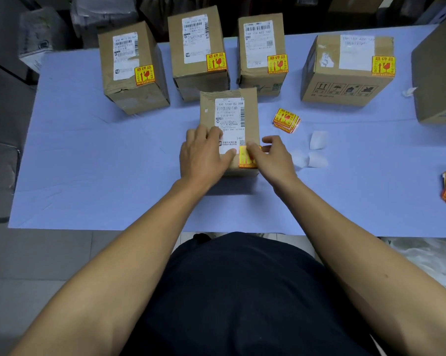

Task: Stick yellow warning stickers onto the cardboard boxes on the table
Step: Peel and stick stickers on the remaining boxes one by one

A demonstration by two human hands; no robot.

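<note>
Yellow warning sticker (247,157) being pressed onto near right corner of centre cardboard box (229,129), close to front edge of blue table (101,163).

Right hand (273,156) flat-fingered on sticker, smoothing rather than pinching; left hand (204,152) spread open on box top, steadying, gripping nothing. Probably last rub-down of this box; next, likely firm pressure along sticker edges, then a fresh sticker from loose stack (286,120) to the right. Four boxes in back row (198,55) already stickered; box at far right edge (437,80) shows none from here. Shipping label (229,116) on centre box partly legible: "106 5150-00 008"; sticker's red characters too blurred to read.
</note>
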